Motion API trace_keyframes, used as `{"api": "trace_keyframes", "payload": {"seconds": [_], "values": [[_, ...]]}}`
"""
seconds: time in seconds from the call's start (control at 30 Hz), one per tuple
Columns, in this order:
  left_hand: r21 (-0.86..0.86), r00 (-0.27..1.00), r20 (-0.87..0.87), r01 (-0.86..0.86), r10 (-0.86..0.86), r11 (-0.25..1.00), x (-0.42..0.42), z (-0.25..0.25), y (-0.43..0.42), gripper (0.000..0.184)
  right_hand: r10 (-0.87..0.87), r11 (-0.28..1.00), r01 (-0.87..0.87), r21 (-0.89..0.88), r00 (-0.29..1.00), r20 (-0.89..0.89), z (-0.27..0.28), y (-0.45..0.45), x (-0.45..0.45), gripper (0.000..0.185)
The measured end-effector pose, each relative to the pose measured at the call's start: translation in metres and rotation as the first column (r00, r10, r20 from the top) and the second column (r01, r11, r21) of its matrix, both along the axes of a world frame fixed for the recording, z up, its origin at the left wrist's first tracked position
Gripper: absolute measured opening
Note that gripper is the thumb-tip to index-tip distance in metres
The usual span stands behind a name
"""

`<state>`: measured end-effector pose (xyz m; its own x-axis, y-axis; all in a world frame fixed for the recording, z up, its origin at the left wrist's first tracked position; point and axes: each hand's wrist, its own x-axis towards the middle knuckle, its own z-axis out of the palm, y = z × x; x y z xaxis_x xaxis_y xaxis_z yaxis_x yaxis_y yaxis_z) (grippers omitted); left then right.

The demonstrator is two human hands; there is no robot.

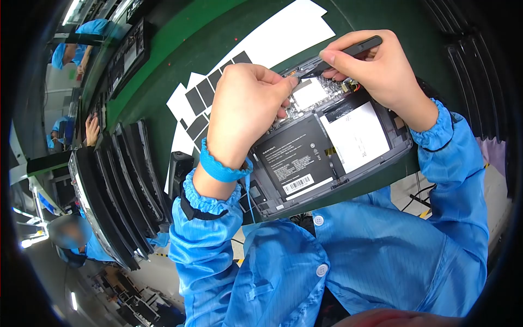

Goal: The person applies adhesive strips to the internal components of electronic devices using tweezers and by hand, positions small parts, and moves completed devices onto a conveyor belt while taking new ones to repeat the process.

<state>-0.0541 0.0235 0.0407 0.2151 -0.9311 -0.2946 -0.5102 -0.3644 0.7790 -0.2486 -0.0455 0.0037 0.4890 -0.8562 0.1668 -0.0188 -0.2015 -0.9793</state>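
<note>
An opened laptop base (pixel 403 143) lies in front of me, showing its circuit board (pixel 333 90), a black battery (pixel 291 158) with a printed label and a white panel (pixel 357 136). My right hand (pixel 381 68) is closed around black tweezers (pixel 354 50), whose tips point left over the board's far edge. My left hand (pixel 245 106), with a blue wrist strap (pixel 220 166) at its wrist, is pinched at the same spot beside the tips. Whatever lies between its thumb and finger is too small to make out.
White sheets with black rectangular pieces (pixel 197 101) lie beyond the laptop on the green table (pixel 223 41). A row of upright dark panels (pixel 117 185) stands at the left, with more dark panels (pixel 479 87) at the right. Co-workers in blue (pixel 90 32) are at the far left.
</note>
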Motion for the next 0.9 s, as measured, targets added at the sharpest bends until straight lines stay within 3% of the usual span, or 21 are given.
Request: {"api": "trace_keyframes", "payload": {"seconds": [0.63, 0.9], "values": [[0.051, 0.998, -0.069, -0.004, 0.007, 0.999, 0.0055, -0.0011, -0.0024, 0.025, 0.029, 1.000, -0.029, -0.010, 0.998, -0.051, -0.0008, -0.0002, -0.0033, 0.019], [0.065, 1.000, -0.016, -0.001, 0.003, 0.998, 0.0040, 0.0006, -0.0044, 0.027, 0.014, 0.999, -0.015, -0.044, 0.999, -0.031, -0.0017, 0.0009, -0.0009, 0.022]]}}
